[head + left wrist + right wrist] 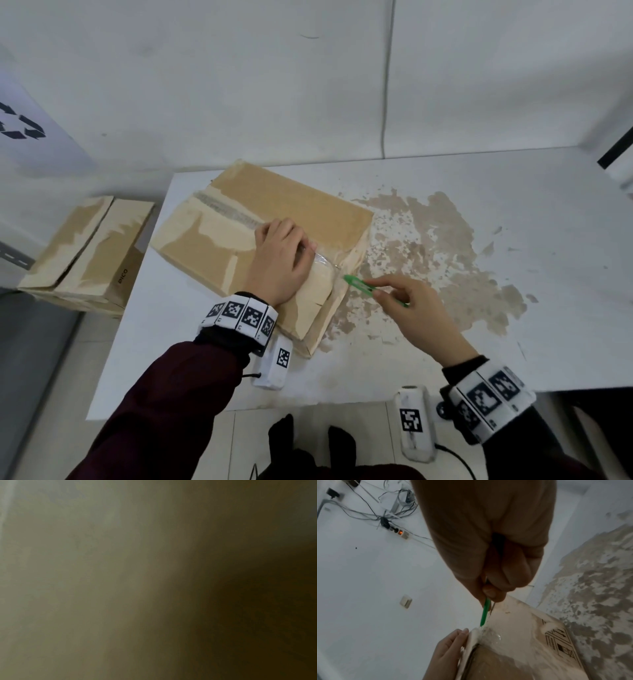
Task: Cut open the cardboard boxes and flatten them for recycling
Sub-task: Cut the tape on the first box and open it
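Note:
A worn brown cardboard box (274,198) lies flat on the white table (531,212). My left hand (286,253) presses on its top near the right end, fingers straight against the flap edge beside crumpled clear tape (322,260). My right hand (387,291) pinches a small green cutter (359,284) whose tip meets the box's right edge at the tape. In the right wrist view the cutter (485,614) points down at the taped seam (491,637) of the box (513,655), with the left hand (448,653) alongside. The left wrist view is dark blur.
A second cardboard box (85,253) sits lower, left of the table. A white bin with a recycling symbol (24,126) stands at far left. The table's coating is peeled into a brown patch (428,257) right of the box. A power strip (400,532) with cables lies on the floor.

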